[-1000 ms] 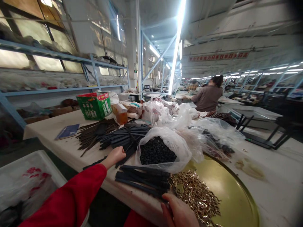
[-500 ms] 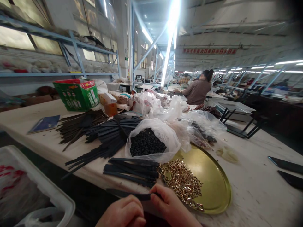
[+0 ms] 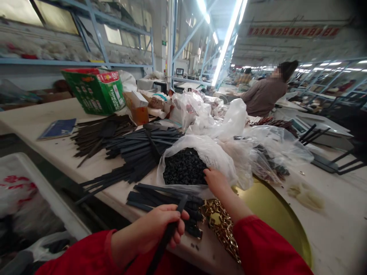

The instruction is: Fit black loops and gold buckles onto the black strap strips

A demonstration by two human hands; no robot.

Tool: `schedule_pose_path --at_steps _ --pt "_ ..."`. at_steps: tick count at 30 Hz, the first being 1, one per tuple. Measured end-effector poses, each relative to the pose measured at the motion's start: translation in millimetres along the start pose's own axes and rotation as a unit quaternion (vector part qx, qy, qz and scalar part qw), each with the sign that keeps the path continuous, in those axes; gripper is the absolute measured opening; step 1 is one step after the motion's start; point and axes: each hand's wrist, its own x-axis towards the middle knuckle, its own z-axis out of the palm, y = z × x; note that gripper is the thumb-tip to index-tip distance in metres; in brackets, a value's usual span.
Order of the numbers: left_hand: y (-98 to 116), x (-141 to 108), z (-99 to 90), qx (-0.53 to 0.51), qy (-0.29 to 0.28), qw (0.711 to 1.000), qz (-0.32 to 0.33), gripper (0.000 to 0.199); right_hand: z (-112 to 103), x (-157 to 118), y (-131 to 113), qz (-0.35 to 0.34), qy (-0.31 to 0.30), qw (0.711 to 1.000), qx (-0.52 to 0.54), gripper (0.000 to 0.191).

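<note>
My left hand [image 3: 160,221] is closed around a dark strap [image 3: 166,238], which slants down toward the bottom edge, its upper end poking out past the thumb. At the right side of an open white plastic bag [image 3: 197,140], my right hand [image 3: 217,181] has its fingertips bent together against small black pieces [image 3: 183,166]. Whatever those fingertips pinch is too small to make out. Below the bag lies a bundle of dark straps [image 3: 143,198], some ending in gold-coloured buckles. Loose gold buckles [image 3: 226,229] are heaped on a round gold tray [image 3: 275,214], partly hidden behind my right forearm.
More straps [image 3: 137,147] and brown strips [image 3: 100,133] cover the table's left part, near a green carton [image 3: 94,93]. Clear plastic bags [image 3: 223,118] are piled behind. A white bin [image 3: 43,194] stands at the lower left. Beyond the table is another person [image 3: 263,93].
My right hand has left the strap and reached forward to the bag of black pieces. My left hand now holds the strap, turned more upright. The view has shifted.
</note>
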Motion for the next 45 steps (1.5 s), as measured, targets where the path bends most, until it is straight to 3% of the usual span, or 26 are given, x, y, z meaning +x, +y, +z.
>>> schedule_pose_path --at_steps 5,10,13,16,18,19,21,23,25,27,29,31,34,36,38,41,45 --pt "-1.9 9.9 -6.4 -0.042 -0.004 0.999 -0.010 0.030 8.6 4.7 -4.8 -0.011 -0.031 0.998 -0.060 0.023" --pt "-6.9 4.0 -2.4 -0.036 -0.008 0.999 0.001 0.033 2.8 -1.1 -7.8 0.001 -0.024 0.999 -0.039 0.024" --pt "-9.2 -7.6 4.5 -0.009 -0.003 1.000 0.014 0.034 -6.3 -11.7 -10.0 0.009 -0.002 1.000 0.019 0.014" --pt "-12.4 -19.5 12.7 0.046 -0.003 0.997 0.054 0.035 -17.8 -40.0 -15.9 0.000 0.014 0.996 0.091 0.001" --pt "-15.0 -25.2 19.2 0.106 -0.007 0.990 0.090 0.038 -23.1 -69.5 -23.3 0.009 -0.008 0.971 0.240 0.009" --pt "-16.4 -27.3 22.9 0.138 -0.008 0.985 0.108 0.040 -24.5 -85.9 -28.0 0.027 -0.029 0.927 0.372 0.013" --pt "-19.4 -30.0 30.8 0.194 -0.015 0.972 0.132 0.040 -24.7 -118.0 -38.9 0.075 -0.060 0.757 0.647 0.024" --pt "-22.6 -31.8 38.7 0.240 -0.021 0.958 0.155 0.035 -23.1 -144.2 -49.7 0.122 -0.063 0.594 0.792 0.029" --pt "-26.0 -33.7 45.1 0.290 -0.014 0.939 0.182 0.028 -21.1 -162.1 -57.7 0.166 -0.044 0.499 0.849 0.034" --pt "-29.3 -36.3 48.7 0.345 0.014 0.911 0.223 0.025 -19.2 -172.7 -61.8 0.196 -0.022 0.457 0.867 0.041" --pt "-32.2 -39.6 49.4 0.402 0.043 0.875 0.267 0.025 -16.8 -179.0 -62.6 0.196 -0.015 0.452 0.870 0.039" --pt "-34.8 -43.3 47.8 0.461 0.063 0.836 0.291 0.025 -13.3 -183.6 -61.5 0.177 -0.014 0.470 0.864 0.033" --pt "-37.6 -47.9 44.0 0.548 0.069 0.785 0.281 0.026 -6.7 -190.1 -58.4 0.142 -0.016 0.549 0.823 0.028" --pt "-38.3 -49.7 42.3 0.580 0.057 0.765 0.273 0.025 -2.7 -194.9 -56.4 0.124 -0.017 0.602 0.788 0.028" --pt "-38.1 -50.5 41.7 0.594 0.039 0.758 0.266 0.024 0.6 -199.8 -55.1 0.119 -0.027 0.626 0.770 0.031" --pt "-37.2 -50.9 41.8 0.619 0.023 0.746 0.246 0.027 6.3 -206.1 -55.1 0.131 -0.048 0.614 0.777 0.034" --pt "-36.3 -53.0 40.8 0.638 0.007 0.741 0.210 0.026 18.3 -210.8 -57.2 0.138 -0.072 0.566 0.810 0.029"
